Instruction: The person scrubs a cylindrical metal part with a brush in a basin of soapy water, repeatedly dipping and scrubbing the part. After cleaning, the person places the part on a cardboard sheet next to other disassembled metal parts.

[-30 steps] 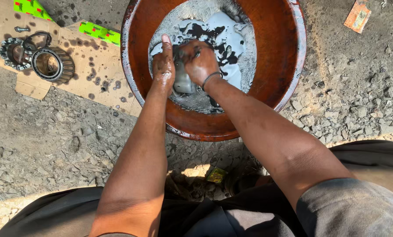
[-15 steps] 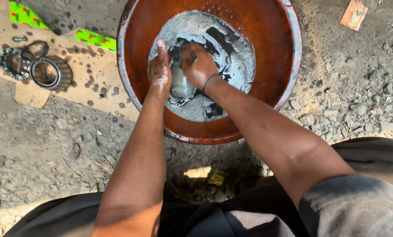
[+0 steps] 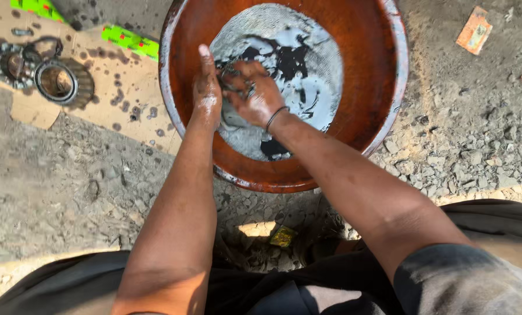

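**Hands washing a small part in a rusty basin**

Both hands work in a round, rust-brown metal basin (image 3: pixel 383 87) of grey, soapy liquid on gravel. The left hand (image 3: pixel 207 93) is flat, fingers straight, bracing a small dark metal part (image 3: pixel 233 79); the right hand (image 3: pixel 255 96) curls around it. Scrubbing probably goes best kept low over the liquid. Greasy steel bearing rings (image 3: pixel 54 81) lie on cardboard nearby.

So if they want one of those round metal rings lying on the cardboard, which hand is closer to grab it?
Probably the left hand. It is at the round rusty-brown metal basin's left rim, the side where the round metal bearing rings lie on the flat brown cardboard. The right hand is further in, over the grey liquid.
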